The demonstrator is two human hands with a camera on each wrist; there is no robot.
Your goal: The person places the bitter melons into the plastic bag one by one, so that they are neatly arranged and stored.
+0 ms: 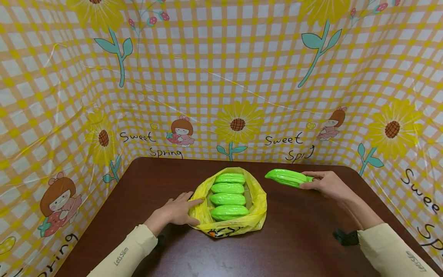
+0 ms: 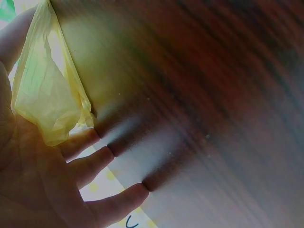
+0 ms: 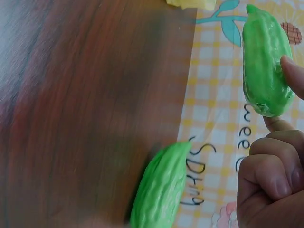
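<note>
My right hand (image 1: pixel 323 184) pinches a bright green bitter melon (image 1: pixel 284 177) between thumb and fingers, its pointed tip toward the left. In the right wrist view, the held bitter melon (image 3: pixel 266 61) appears upper right, and another bitter melon (image 3: pixel 161 187) lies on the table; in the head view my hand mostly hides that second one. A yellow plastic bag (image 1: pixel 259 207) stands with its mouth wide, several bitter melons (image 1: pixel 228 199) stacked in a row inside. My left hand (image 1: pixel 180 209) rests at the bag's left side, fingers spread and mostly straight, with the plastic (image 2: pixel 47 95) against it.
Everything stands on a dark brown wooden table (image 1: pixel 221 257). Checked cloth (image 1: pixel 221 77) with sunflowers hangs around its back and sides. Dark straps (image 1: pixel 346 237) show under the wrists.
</note>
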